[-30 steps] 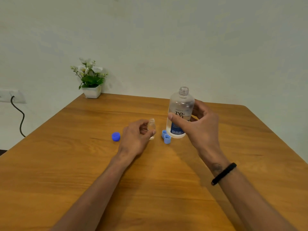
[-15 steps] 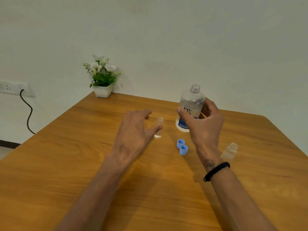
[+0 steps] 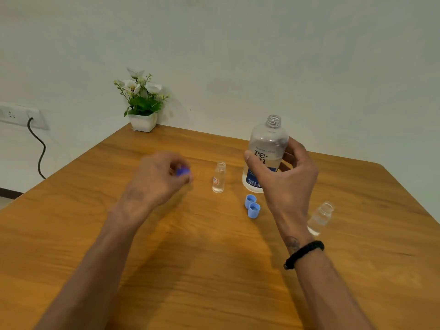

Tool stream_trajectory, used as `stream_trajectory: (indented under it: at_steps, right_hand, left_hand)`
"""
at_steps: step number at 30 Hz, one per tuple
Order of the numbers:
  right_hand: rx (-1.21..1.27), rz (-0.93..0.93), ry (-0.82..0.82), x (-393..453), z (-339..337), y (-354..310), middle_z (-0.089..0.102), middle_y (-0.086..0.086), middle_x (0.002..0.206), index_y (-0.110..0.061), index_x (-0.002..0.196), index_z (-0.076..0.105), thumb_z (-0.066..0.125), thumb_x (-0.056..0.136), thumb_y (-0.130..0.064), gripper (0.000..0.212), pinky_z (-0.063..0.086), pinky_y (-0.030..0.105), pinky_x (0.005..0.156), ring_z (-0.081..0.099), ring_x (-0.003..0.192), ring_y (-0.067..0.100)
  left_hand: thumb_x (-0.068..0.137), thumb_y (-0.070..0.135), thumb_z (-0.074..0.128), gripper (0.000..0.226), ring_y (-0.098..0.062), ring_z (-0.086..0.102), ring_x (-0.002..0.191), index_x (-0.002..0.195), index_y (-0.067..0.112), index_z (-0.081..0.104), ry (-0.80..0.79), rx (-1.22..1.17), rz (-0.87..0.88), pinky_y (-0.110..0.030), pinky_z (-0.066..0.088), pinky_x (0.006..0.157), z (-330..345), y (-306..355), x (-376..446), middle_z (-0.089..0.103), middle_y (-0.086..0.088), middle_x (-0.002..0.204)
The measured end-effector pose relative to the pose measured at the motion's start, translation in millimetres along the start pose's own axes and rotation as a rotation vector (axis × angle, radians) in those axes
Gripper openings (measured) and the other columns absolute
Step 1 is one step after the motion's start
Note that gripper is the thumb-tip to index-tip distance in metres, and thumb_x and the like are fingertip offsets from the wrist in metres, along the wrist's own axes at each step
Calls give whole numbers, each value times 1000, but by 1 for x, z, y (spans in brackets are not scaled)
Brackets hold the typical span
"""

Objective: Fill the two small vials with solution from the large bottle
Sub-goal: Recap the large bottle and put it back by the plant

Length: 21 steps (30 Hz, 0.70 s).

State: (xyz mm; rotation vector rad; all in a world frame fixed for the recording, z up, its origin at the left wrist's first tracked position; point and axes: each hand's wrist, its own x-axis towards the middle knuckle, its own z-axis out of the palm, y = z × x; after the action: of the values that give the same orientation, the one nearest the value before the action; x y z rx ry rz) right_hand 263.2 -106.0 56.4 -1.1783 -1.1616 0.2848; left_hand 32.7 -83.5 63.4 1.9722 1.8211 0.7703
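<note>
Left hand (image 3: 159,179) pinches the dark blue cap (image 3: 182,171) mid-tabletop, blurred, one vial (image 3: 219,177) standing beside it, two light blue caps (image 3: 252,206) next, right hand (image 3: 283,179) gripping the open large bottle (image 3: 265,154), second vial (image 3: 320,217) toward the right edge: capping looks next, calling for aligned threads.

The large clear plastic bottle (image 3: 266,148) bears dark lettering reading "re" in big type, cut off below by a thumb. A line of small capitals above it, the white print on its blue band, and the small open glass vial's (image 3: 219,177) reddish label are all too small to read.
</note>
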Motion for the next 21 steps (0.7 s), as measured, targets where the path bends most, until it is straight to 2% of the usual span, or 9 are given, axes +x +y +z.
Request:
stream_trajectory:
  at_steps: [2, 4, 5, 7, 10, 13, 15, 21]
  right_hand:
    - [-19, -41, 21, -3, 2, -2, 72, -9, 121, -23, 132, 68, 94, 76, -43, 65, 60, 20, 88, 70, 112, 9]
    - [-59, -110, 28, -7, 4, -4, 69, -9, 122, -21, 132, 66, 94, 76, -46, 68, 57, 17, 88, 68, 113, 7]
    - [-79, -143, 19, -8, 5, -5, 68, -9, 122, -20, 132, 65, 93, 75, -47, 69, 55, 15, 87, 67, 112, 7]
    - [-114, -191, -23, -11, 7, -6, 66, -10, 121, -20, 131, 64, 92, 75, -49, 69, 54, 15, 86, 65, 111, 6]
    - [-130, -206, -54, -13, 9, -3, 64, -11, 117, -23, 130, 63, 93, 74, -49, 68, 55, 17, 85, 64, 107, 2]
    - [-107, -173, -36, -14, 10, 0, 65, -13, 116, -28, 126, 63, 94, 74, -49, 64, 60, 26, 85, 66, 106, 5]
    - [-85, -146, -23, -12, 9, 2, 64, -16, 116, -35, 125, 59, 92, 74, -51, 62, 62, 29, 84, 67, 107, 6]
    - [-133, -157, 6, -8, 7, 9, 63, -16, 113, -41, 123, 56, 91, 74, -55, 62, 60, 25, 82, 65, 105, 3]
  left_hand:
    - [89, 37, 80, 28, -5, 70, 86, 113, 25, 71, 269, -345, 97, -12, 54, 66, 1, 11, -2, 73, 8, 104]
    - [90, 36, 80, 33, -12, 76, 88, 117, 19, 70, 354, -702, 155, -21, 63, 76, -2, 29, -4, 76, 0, 101]
    - [93, 36, 77, 32, -13, 77, 90, 120, 20, 69, 355, -793, 186, -27, 64, 77, -4, 40, -4, 77, -3, 101]
    - [101, 35, 68, 27, -10, 74, 93, 127, 25, 68, 332, -823, 280, -27, 63, 77, -8, 65, 2, 76, 0, 99]
    - [104, 31, 65, 19, -4, 72, 93, 118, 21, 73, 314, -899, 386, -26, 61, 77, -13, 104, 14, 77, 3, 97]
    - [97, 25, 75, 15, -10, 73, 90, 105, 13, 72, 304, -977, 409, -32, 62, 83, -2, 127, 22, 78, -7, 96]
    - [92, 24, 81, 20, -11, 74, 90, 103, 10, 72, 290, -967, 402, -28, 60, 81, 14, 128, 24, 78, -5, 94]
    - [92, 24, 81, 20, -12, 75, 92, 105, 12, 73, 371, -930, 394, -28, 62, 78, 38, 119, 24, 77, 0, 97]
